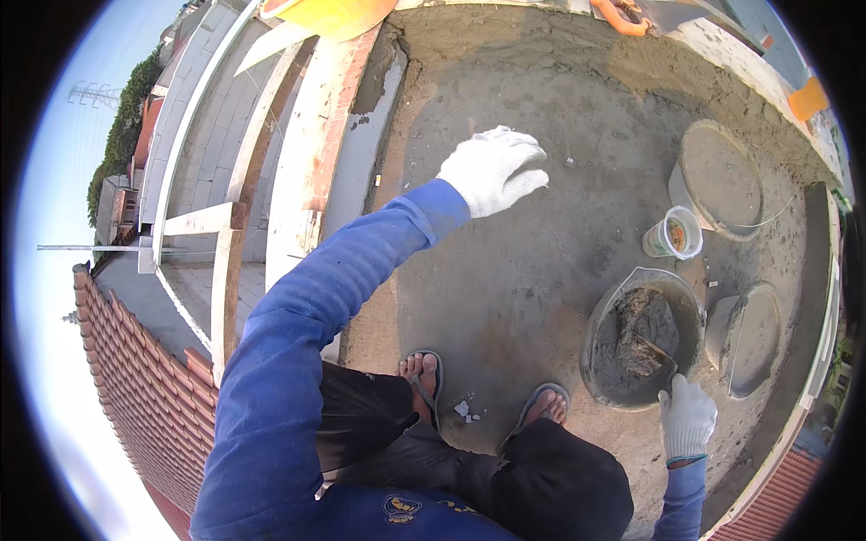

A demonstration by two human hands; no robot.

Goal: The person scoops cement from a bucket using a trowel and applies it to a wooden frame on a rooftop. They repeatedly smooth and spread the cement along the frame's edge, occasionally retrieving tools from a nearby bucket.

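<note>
My right hand [687, 417], in a white knit glove, is closed at the near right rim of a dark bucket [594, 379]. It grips a trowel [657, 350] whose blade lies against the wet grey mortar [642, 316] in the bucket; the handle is mostly hidden by the glove. My left hand [496, 171], gloved the same way, is held out over the grey cement floor [505, 270]. Its thumb stands apart from the fingers and nothing shows in it.
Beyond the bucket stand a clear plastic cup [675, 234] and two round pails [722, 176] [756, 338] with grey tops. A low rough wall [577, 45] edges the far side. Wooden beams [239, 207] flank the left drop. An orange helmet-like object [338, 13] sits at the far left.
</note>
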